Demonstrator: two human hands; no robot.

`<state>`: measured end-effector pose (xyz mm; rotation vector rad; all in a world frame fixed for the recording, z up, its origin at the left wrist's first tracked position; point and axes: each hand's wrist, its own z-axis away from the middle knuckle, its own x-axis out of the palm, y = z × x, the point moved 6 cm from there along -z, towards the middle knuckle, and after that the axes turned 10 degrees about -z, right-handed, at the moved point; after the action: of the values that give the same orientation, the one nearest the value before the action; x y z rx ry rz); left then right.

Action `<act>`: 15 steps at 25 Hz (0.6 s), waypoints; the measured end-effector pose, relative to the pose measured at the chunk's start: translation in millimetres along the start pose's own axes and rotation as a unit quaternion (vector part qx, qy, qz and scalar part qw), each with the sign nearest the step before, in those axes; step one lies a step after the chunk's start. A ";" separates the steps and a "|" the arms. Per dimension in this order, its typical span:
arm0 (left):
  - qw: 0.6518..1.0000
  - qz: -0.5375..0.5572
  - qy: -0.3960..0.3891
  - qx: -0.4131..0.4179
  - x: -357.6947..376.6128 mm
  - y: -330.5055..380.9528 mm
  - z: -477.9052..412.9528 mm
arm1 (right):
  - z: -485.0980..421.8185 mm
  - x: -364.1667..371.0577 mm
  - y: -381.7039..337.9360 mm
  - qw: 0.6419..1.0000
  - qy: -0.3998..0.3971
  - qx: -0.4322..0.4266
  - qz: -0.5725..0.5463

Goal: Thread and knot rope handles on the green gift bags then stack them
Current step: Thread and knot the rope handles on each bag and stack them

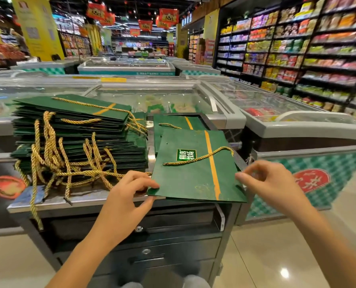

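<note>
A flat green gift bag (185,179) with an orange stripe and one gold rope handle (198,157) lies on the right of a metal counter (79,199), overhanging its front edge. My left hand (129,192) pinches the bag's near left corner, fingers on top and thumb underneath. My right hand (264,179) is at the bag's right edge with one fingertip touching it, the other fingers loosely curled and holding nothing. Under this bag lies another green bag (173,121). A tall stack of green bags (79,129) with gold handles stands on the left.
Loose gold ropes (54,163) hang over the counter's front left edge. Drawers (146,251) sit below the counter. Glass-topped freezers (152,96) stand behind and to the right, and stocked shelves (297,48) line the right aisle.
</note>
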<state>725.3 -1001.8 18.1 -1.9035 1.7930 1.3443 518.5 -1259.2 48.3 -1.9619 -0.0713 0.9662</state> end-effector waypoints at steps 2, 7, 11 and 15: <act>1.000 0.004 0.002 0.006 -0.6 -0.7 1.2 | -29.3 -1.5 -7.6 0.999 0.035 -0.030 0.024; 1.000 0.030 0.002 0.006 -1.5 -1.9 5.1 | -102.2 22.8 7.4 0.991 0.028 0.017 0.131; 1.000 0.012 0.001 0.020 -2.9 0.3 7.8 | -113.0 36.0 4.2 0.985 0.020 0.029 0.168; 0.998 -0.005 -0.016 0.059 -8.6 11.0 16.2 | -109.7 34.0 -17.0 0.981 0.074 -0.088 0.154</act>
<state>709.4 -987.5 19.7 -1.8186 1.8026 1.2300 618.7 -1313.2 70.5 -2.2458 0.2460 1.0355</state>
